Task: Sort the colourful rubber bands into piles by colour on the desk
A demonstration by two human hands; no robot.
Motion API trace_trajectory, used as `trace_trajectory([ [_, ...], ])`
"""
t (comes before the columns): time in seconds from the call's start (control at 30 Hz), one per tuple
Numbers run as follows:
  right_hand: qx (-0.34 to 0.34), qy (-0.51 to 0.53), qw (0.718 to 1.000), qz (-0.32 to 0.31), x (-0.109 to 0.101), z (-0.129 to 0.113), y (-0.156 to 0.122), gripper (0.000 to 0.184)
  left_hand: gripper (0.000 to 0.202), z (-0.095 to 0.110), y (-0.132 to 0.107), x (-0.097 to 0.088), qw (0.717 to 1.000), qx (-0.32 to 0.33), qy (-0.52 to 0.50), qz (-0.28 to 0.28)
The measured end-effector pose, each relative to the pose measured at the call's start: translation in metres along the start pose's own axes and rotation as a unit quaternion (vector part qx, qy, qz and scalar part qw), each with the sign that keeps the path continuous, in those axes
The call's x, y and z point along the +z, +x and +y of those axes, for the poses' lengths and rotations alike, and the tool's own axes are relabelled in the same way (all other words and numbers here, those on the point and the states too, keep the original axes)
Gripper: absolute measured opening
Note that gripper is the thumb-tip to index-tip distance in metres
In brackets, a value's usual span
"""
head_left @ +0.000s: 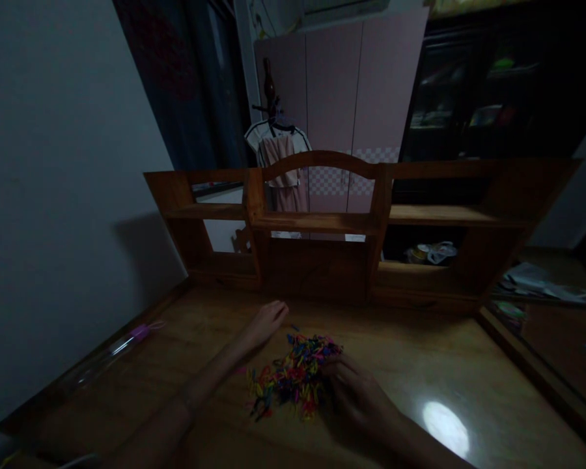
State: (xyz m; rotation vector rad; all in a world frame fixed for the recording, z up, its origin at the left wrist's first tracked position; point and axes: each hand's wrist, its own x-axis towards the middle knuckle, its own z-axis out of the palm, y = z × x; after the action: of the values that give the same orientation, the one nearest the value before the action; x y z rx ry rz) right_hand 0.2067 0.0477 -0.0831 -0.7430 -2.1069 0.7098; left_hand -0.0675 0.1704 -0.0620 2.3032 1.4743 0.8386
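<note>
A loose heap of small, thin, bright pieces (297,371) in red, yellow, blue, green and pink lies on the wooden desk top; they look like rubber bands, but the dim light hides their exact kind. My left hand (268,320) is just beyond the heap's left side, apart from it, with its fingers curled together. Whatever it may hold is hidden. At the heap's right edge, my right hand (351,384) touches the pieces. Its fingers are bent and pressed together, and their tips are lost among the pieces.
A wooden shelf unit (317,221) stands along the desk's back edge. A clear tube with a purple end (139,333) lies by the left wall. Papers (537,280) are beyond the raised right edge. Lamp glare (444,426) shows at lower right.
</note>
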Motion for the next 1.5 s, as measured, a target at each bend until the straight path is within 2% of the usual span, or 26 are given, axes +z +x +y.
trace_trajectory([
  [0.13,-0.008,-0.004,1.0,0.003,-0.001,-0.003,0.001,0.032,0.036,-0.023,-0.006,-0.009,0.999,-0.028,0.006,0.037],
  [0.3,-0.007,-0.01,1.0,0.012,0.001,0.0,0.002,0.037,0.039,-0.039,-0.013,0.002,0.997,-0.053,-0.026,0.048],
  [0.43,-0.012,-0.024,1.0,0.013,0.005,0.008,0.001,0.04,0.041,-0.041,-0.017,0.011,0.996,-0.064,-0.055,0.035],
  [0.57,-0.009,-0.032,0.999,0.018,0.008,0.014,-0.001,0.041,0.04,-0.036,-0.021,0.011,0.998,-0.053,-0.041,0.017],
  [0.73,0.008,-0.083,0.996,-0.009,0.002,0.003,0.002,0.036,0.04,-0.035,-0.024,0.01,0.999,-0.031,-0.024,0.015],
  [0.8,0.006,-0.135,0.991,-0.023,-0.001,-0.001,0.003,0.047,0.041,-0.036,-0.023,0.01,0.999,-0.026,-0.021,0.015],
  [0.87,0.008,-0.18,0.983,-0.042,-0.003,-0.004,0.002,0.071,0.041,-0.038,-0.023,0.009,1.0,-0.019,-0.021,0.013],
  [0.93,0.016,-0.209,0.975,-0.067,-0.003,-0.005,0.002,0.086,0.04,-0.039,-0.022,0.009,1.0,-0.011,-0.02,0.016],
  [1.07,0.034,-0.234,0.964,-0.117,0.002,-0.009,0.008,0.093,0.04,-0.04,-0.02,0.008,1.0,0.005,-0.015,0.02],
  [1.17,0.024,-0.245,0.958,-0.145,0.014,-0.014,0.022,0.091,0.04,-0.041,-0.019,0.007,0.999,0.01,-0.014,0.027],
  [1.23,0.01,-0.258,0.955,-0.147,0.026,-0.017,0.033,0.084,0.039,-0.042,-0.019,0.006,0.999,0.006,-0.019,0.036],
  [1.4,0.028,-0.281,0.957,-0.062,0.048,-0.015,0.05,0.047,0.042,-0.048,-0.019,0.002,0.999,0.003,-0.031,0.043],
  [1.5,0.035,-0.28,0.959,-0.038,0.054,-0.002,0.05,0.036,0.043,-0.051,-0.018,0.001,0.998,0.004,-0.031,0.047],
])
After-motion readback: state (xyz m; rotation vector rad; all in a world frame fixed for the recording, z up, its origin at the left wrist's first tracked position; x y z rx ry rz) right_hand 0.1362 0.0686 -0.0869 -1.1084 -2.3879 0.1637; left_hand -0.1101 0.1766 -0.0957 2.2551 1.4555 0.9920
